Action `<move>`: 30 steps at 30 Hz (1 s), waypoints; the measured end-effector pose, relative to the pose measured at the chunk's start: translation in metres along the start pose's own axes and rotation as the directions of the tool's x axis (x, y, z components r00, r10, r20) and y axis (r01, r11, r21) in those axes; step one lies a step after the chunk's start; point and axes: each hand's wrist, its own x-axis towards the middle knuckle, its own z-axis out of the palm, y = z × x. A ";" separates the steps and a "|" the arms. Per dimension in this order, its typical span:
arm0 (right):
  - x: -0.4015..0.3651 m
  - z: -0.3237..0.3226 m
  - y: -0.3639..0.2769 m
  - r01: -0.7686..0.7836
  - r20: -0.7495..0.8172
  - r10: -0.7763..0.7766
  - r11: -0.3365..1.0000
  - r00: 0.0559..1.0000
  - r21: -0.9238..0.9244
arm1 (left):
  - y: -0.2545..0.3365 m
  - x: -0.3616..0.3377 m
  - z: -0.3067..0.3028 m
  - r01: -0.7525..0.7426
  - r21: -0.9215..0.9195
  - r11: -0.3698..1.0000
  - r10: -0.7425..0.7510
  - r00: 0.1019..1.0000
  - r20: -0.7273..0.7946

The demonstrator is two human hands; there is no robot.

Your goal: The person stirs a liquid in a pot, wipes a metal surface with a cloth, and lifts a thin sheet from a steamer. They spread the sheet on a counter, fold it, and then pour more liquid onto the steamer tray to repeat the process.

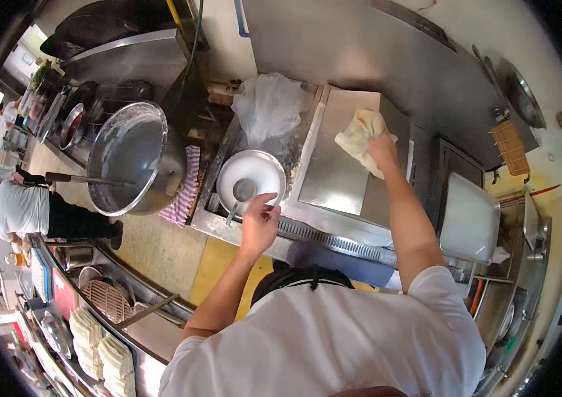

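Observation:
My right hand [383, 152] grips a crumpled cream cloth [362, 137] and presses it on the far part of a flat stainless steel cover [342, 173]. My left hand [260, 223] is raised in front of a white bowl [229, 173], its fingers loosely bent and apart with nothing in them. A round-headed ladle or strainer [244, 189] lies in the bowl, its handle over the near rim beside my left fingers. Behind the bowl sits a clear plastic bag [269, 106].
Left of the counter stands a large metal pot [129, 155] with a long-handled tool, beside a striped cloth [182, 188]. A white bin or tray [471, 218] is at right. A vented steel edge [334, 243] runs along the counter front. Another person [26, 210] stands at far left.

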 end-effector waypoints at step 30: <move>-0.369 0.052 0.043 0.515 0.480 -0.854 0.509 0.201 0.690 | 0.016 -0.269 0.019 0.397 0.060 0.916 -0.351 0.864 -0.361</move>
